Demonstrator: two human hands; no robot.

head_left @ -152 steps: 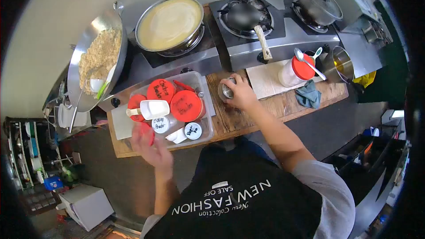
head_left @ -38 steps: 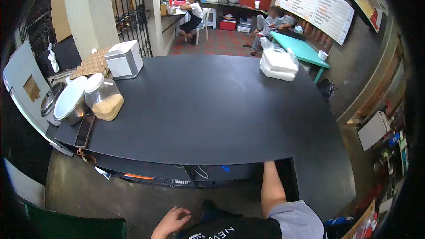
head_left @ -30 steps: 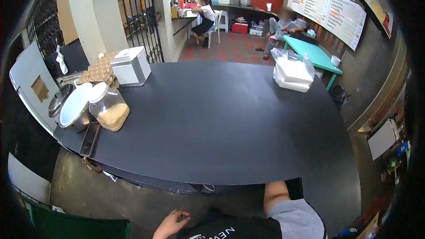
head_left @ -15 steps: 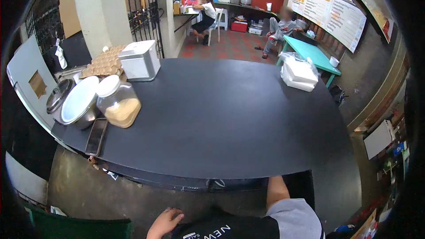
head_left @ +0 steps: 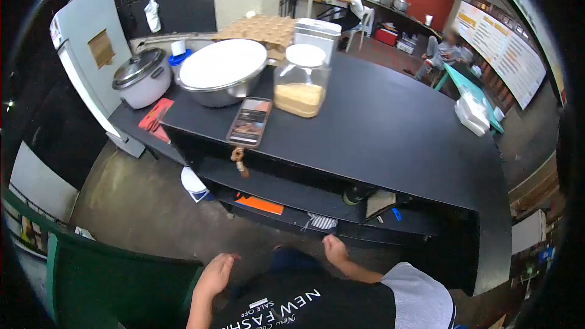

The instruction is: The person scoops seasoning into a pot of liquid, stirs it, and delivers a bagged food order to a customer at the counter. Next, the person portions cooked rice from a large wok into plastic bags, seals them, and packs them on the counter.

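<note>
Low in the view, my left hand (head_left: 217, 272) hovers beside the green chair, fingers loosely bent and apart, with nothing visible in it. My right hand (head_left: 334, 250) is closed in front of the lower shelf of the black counter (head_left: 390, 134); whatever it may hold is hidden. Near it on that shelf lie a striped cloth (head_left: 322, 222) and an orange flat object (head_left: 259, 205). A phone (head_left: 250, 122) with a lit screen lies at the counter edge, its brown strap hanging down. Behind it stands a clear jar (head_left: 300, 94) of yellowish powder with a white lid.
A metal bowl (head_left: 222, 92) with a white cover, a rice cooker (head_left: 144, 80), egg trays (head_left: 259, 31) and a metal tin (head_left: 317, 35) stand at the left. White packs (head_left: 471, 114) sit at the far right. A green chair (head_left: 122, 286) is at my left. Two people sit farther back.
My view has turned left and down. My right hand has come out from under the counter into sight, closed. The phone screen has lit up. My left hand stays low.
</note>
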